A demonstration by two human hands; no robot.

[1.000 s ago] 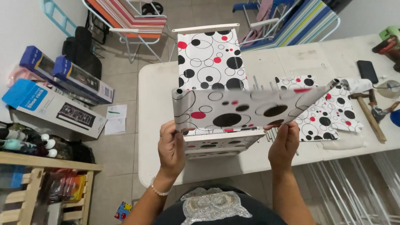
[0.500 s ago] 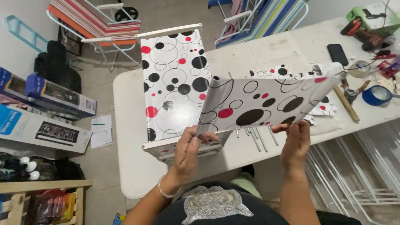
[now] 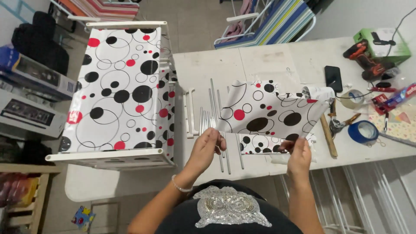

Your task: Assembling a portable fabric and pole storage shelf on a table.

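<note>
A glossy white plastic sheet printed with black and red circles (image 3: 271,115) is being held up over the white table (image 3: 260,60), just right of centre, its far corner at 2 o'clock curling into a roll. The left hand (image 3: 206,149) is pinching the sheet's lower left corner at 8 o'clock, fingers closed on the edge; the right hand (image 3: 299,151) is gripping the lower right edge at 5 o'clock, fingers likewise clamped on it. Under and beside the sheet, at 9 o'clock, thin white metal rods (image 3: 212,117) are lying loose on the table. Farther out at 9 o'clock, a white-framed rack covered in the same dotted sheet (image 3: 119,91) is lying on the table's left end. At 3 o'clock, a wooden-handled hammer (image 3: 328,134), a blue tape roll (image 3: 363,131), a beige tape roll (image 3: 352,99) and a black phone (image 3: 333,78) are sitting near one another. At 2 o'clock, a red and black power drill (image 3: 364,58) is resting against a green box (image 3: 383,43). At 12 o'clock, a striped folding chair (image 3: 277,21) is standing beyond the table.
</note>
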